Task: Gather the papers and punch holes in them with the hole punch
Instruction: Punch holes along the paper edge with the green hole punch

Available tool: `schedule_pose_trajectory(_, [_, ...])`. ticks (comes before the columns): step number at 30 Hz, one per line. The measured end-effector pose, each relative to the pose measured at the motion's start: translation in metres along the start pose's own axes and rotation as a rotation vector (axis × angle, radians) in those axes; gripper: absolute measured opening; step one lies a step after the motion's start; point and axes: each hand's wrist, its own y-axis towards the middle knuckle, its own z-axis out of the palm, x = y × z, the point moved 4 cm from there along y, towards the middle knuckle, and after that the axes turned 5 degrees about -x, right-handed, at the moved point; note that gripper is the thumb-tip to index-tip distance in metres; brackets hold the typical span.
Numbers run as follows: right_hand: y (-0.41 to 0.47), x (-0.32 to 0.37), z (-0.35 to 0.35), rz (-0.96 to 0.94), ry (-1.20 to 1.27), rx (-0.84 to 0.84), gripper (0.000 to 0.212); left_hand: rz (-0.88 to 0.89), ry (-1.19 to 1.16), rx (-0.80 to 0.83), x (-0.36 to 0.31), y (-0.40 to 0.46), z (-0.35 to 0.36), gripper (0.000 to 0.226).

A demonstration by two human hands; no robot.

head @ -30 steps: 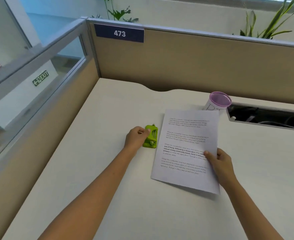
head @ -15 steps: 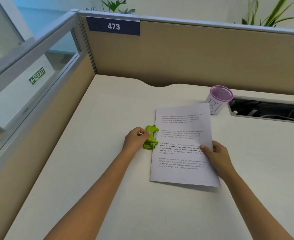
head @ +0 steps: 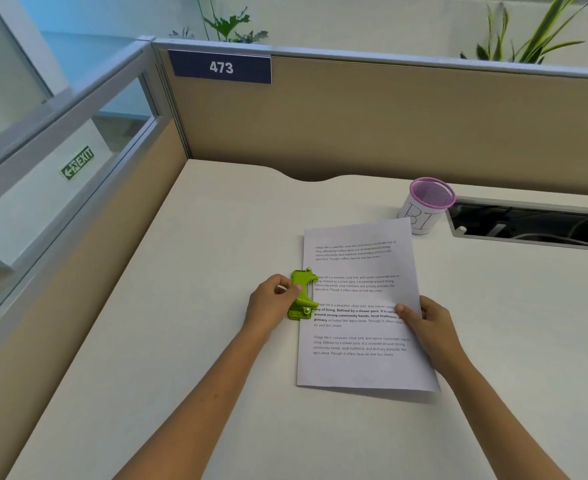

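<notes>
A small green hole punch [head: 303, 295] sits on the white desk [head: 188, 341] near its middle. My left hand [head: 272, 303] grips the punch from its left side. Printed white papers [head: 361, 306] lie flat just right of it, their left edge slid into the punch's slot. My right hand [head: 427, 320] pinches the papers at their right edge, thumb on top of the page.
A pink-rimmed mesh pen cup [head: 424, 206] stands behind the papers at the back right. An open cable tray slot [head: 531, 226] is cut into the desk to its right. Beige partition walls [head: 354, 123] close off the back and the left.
The papers have slid left and straightened, so their left edge now sits inside the punch. Both hands keep their holds.
</notes>
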Motion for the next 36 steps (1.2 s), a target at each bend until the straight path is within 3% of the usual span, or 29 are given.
schedule_pose_trajectory(5, [-0.002,-0.003,-0.002,0.01,0.004,0.009,0.007,-0.043,0.004,0.04,-0.002,-0.004,0.001,0.02])
schedule_pose_trajectory(10, [-0.001,-0.002,-0.002,-0.013,-0.05,0.008,0.006,-0.238,0.075,0.205,-0.016,0.005,-0.002,0.024])
schedule_pose_trajectory(19, [0.002,-0.005,0.001,-0.047,-0.124,-0.001,0.002,-0.254,0.458,0.412,-0.038,0.025,0.005,0.04])
schedule_pose_trajectory(27, [0.005,-0.007,0.001,-0.054,-0.146,-0.01,0.01,-0.386,0.729,0.48,-0.052,0.036,0.013,0.028])
schedule_pose_trajectory(36, [0.004,-0.008,0.0,-0.07,-0.154,-0.01,0.011,-0.467,0.826,0.481,-0.048,0.041,0.019,0.037])
